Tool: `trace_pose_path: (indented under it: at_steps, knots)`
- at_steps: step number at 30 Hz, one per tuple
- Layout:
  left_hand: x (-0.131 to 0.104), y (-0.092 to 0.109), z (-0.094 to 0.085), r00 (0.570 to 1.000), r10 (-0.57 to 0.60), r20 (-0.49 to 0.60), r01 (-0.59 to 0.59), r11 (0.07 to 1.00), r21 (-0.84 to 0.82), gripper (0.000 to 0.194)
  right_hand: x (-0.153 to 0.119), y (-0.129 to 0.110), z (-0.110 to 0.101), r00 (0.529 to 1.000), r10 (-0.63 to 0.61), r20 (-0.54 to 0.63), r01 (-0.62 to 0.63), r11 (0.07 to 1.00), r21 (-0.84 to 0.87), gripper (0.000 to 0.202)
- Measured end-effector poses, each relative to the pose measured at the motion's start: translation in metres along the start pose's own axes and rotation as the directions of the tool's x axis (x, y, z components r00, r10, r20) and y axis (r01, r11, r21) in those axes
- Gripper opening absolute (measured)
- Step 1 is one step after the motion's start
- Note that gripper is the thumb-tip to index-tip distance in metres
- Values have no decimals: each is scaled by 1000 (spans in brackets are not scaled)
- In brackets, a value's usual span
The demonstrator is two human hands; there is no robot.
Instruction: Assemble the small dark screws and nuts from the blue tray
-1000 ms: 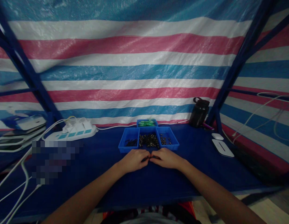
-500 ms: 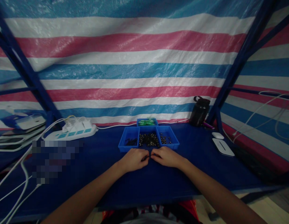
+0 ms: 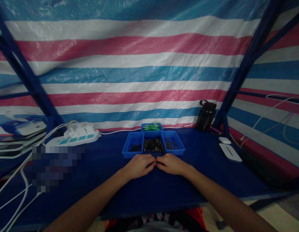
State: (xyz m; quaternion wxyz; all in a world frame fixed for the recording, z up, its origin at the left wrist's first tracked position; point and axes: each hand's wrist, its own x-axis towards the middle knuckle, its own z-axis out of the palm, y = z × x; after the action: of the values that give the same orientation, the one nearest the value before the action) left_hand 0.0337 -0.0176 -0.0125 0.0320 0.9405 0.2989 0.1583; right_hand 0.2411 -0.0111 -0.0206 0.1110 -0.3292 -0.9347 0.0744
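My left hand [image 3: 140, 166] and my right hand [image 3: 172, 163] meet fingertip to fingertip just in front of the blue bins. Both have their fingers closed in a pinch; whatever is between them is too small or too hidden to make out. Behind them, the middle bin holds a heap of small black and brass-coloured parts [image 3: 153, 145]. Dark thin pieces [image 3: 135, 147] lie in the left bin [image 3: 126, 145]. A few small metallic parts [image 3: 170, 143] are scattered in the right bin [image 3: 180, 144]. Green pieces [image 3: 151, 127] fill the small rear bin [image 3: 152, 130].
A white power strip [image 3: 79, 139] with plugs and cables stands at the left, near stacked devices [image 3: 16, 145]. A black bottle [image 3: 205, 116] is at the back right. Two white objects, one a flat box [image 3: 230, 152], lie at the right of the blue table [image 3: 163, 190]. Striped sheeting hangs behind.
The fingertips of both hands have come together, closing the small gap between them. My left fingers have straightened a little. The bins have stayed in place.
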Motion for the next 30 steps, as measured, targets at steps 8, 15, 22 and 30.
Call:
trace_pose_path:
  at_steps: [8,15,22,30]
  knots:
    - [1,0,-4,999,-34,-3,34,999,-12,11,-1,0,-2,1000,19,-6,-19,1000,20,20]
    - [1,0,-5,994,-102,29,101,994,28,13,-2,-2,-5,996,88,-20,-86,993,83,16]
    - [2,-1,-2,992,-105,74,103,994,39,14,-3,-8,-11,996,89,-12,-87,989,121,11]
    - [1,-3,0,991,-95,91,92,995,31,14,-4,-9,-11,997,68,-21,-64,985,162,14]
